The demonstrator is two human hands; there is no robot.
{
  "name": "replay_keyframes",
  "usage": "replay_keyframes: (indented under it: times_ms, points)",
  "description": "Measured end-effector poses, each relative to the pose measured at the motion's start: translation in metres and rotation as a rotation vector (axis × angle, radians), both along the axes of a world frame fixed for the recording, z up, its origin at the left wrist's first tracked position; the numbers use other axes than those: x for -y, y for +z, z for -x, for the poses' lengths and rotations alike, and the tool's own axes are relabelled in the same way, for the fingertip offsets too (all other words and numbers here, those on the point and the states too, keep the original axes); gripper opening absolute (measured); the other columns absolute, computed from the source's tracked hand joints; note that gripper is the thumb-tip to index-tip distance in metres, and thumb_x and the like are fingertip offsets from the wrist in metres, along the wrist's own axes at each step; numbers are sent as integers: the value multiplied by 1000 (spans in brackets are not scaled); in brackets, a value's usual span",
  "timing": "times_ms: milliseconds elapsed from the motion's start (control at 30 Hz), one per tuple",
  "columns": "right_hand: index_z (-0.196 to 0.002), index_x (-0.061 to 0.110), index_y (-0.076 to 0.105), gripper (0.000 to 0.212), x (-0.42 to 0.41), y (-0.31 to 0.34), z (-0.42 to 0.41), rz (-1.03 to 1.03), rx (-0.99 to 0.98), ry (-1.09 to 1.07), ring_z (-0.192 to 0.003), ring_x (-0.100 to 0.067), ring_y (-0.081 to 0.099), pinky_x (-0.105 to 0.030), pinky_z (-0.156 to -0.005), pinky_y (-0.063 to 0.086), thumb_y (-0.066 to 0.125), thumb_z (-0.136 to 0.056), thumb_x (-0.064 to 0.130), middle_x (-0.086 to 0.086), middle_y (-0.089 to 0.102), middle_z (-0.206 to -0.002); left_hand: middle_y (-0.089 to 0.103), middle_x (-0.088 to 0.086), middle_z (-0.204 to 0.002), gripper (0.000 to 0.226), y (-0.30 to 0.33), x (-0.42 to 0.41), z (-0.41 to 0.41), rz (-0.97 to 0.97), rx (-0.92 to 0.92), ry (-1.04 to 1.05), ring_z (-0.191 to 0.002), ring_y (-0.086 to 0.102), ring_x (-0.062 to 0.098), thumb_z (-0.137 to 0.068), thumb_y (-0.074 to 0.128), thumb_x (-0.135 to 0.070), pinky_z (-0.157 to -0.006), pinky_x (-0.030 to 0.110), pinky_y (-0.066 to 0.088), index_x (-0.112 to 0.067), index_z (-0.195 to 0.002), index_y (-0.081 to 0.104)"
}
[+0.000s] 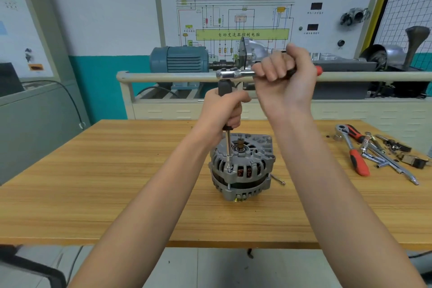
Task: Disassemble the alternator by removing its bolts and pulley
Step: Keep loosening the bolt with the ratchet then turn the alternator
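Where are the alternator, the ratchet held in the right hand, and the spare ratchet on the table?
alternator (243, 166): head view, on its grey ribbed housing.
ratchet (231, 74): head view, on its chrome head.
spare ratchet (358, 162): head view, on its red handle.

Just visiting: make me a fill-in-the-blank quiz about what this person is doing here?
1. The alternator stands on a ____ table.
2. The right hand grips the handle of a ____.
3. The left hand holds the upright ____ handle.
4. Spare tools lie to the alternator's ____.

Missing words: wooden; ratchet; black; right
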State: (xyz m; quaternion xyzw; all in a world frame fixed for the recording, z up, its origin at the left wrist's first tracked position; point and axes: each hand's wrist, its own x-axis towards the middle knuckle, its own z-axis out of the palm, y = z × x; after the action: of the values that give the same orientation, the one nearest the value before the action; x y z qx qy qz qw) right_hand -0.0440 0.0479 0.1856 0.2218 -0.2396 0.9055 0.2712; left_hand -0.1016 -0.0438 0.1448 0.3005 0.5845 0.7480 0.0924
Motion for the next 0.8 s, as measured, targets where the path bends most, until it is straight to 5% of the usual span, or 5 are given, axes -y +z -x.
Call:
replay_keyframes:
  times_ms: [267, 400, 633, 700, 800]
  points:
    - [-48, 16, 33, 47, -12, -1, 13, 222, 70, 209, -33, -11, 26, -22, -39, 28, 39, -95, 9, 4, 27, -40, 23, -7, -34, 48, 3, 6, 4, 64, 41, -274, -28, 17, 7, -83, 57, -16, -36, 18, 16, -21, -41, 34]
    - [-47, 15, 35, 51, 5, -9, 4, 108, -32, -14, -38, -12, 27, -25, -42, 33, 37, -97, 9, 2, 28, -42, 21, -6, -35, 55, 1, 2, 5, 27, 56, -120, -30, 14, 8, -91, 49, -8, -36, 16, 15, -21, -41, 31]
    - [-62, 20, 44, 33, 38, -24, -5, -427, -318, -679, -48, -17, 37, -34, -55, 33, 46, -90, 2, 6, 41, -49, 23, -9, -40, 41, 1, -10, -1, -24, 66, 162, -35, 16, 9, -88, 53, -5, -37, 15, 17, -20, -57, 30]
    - [-57, 19, 45, 36, 37, -23, -5, -428, -311, -650, -47, -17, 36, -33, -53, 32, 46, -89, 1, 5, 40, -48, 24, -9, -39, 42, -1, -9, 1, -30, 55, 153, -34, 16, 9, -87, 54, -4, -36, 15, 18, -20, -57, 30]
    - [-48, 14, 40, 45, 21, -12, -3, -220, -208, -284, -41, -13, 31, -27, -49, 33, 42, -92, 5, 2, 34, -43, 24, -8, -39, 43, -4, -2, 5, -26, 6, 46, -33, 17, 9, -85, 53, 2, -37, 17, 19, -18, -56, 31]
